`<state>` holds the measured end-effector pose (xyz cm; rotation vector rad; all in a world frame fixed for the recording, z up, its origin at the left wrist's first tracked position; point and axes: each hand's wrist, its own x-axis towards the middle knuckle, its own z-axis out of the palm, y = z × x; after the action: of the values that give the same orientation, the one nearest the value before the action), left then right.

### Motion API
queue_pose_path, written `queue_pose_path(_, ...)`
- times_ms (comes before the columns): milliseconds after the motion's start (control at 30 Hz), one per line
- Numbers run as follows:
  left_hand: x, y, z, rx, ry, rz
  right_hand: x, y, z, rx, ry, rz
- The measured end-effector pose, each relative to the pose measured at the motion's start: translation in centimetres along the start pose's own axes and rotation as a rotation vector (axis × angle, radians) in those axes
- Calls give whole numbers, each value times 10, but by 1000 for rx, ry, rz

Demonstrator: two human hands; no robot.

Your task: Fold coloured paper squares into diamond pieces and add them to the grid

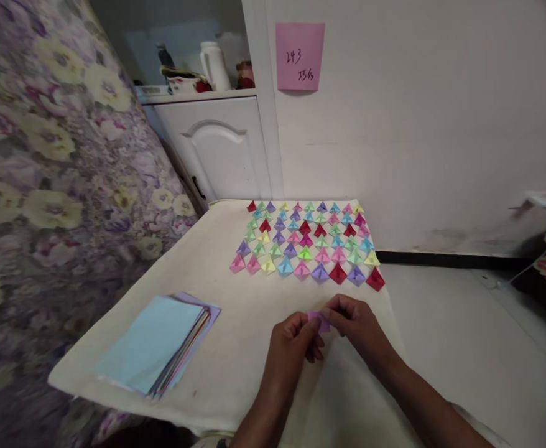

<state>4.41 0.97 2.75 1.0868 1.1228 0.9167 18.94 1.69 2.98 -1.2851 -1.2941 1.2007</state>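
Observation:
A small piece of purple-pink paper (322, 324) is held between my two hands above the near part of the table. My left hand (296, 342) pinches its left side between thumb and fingers. At the paper's upper right, my right hand (354, 320) grips it with thumb and index finger. The fingers cover much of the paper, so its folds cannot be made out. Beyond my hands, several rows of small folded paper boats (305, 253) in many colours stand on the table.
A stack of coloured paper sheets (154, 342), light blue on top, lies on the left of the cream-covered table (193, 249). A floral curtain (58, 205) hangs at left. Behind are a white cabinet (221, 143) and a wall with a pink note (300, 56).

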Motion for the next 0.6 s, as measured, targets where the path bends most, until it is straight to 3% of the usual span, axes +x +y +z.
queue_pose_path(167, 0, -2, 0, -37, -56, -71, 0, -2, -2, -23, -30, -14)
queue_pose_path(400, -4, 3, 2, -128, 45, -68, 0, -4, -5, -89, 36, -84)
queue_pose_path(600, -6, 6, 3, -158, 51, -80, -4, -8, -5, -105, 37, -129)
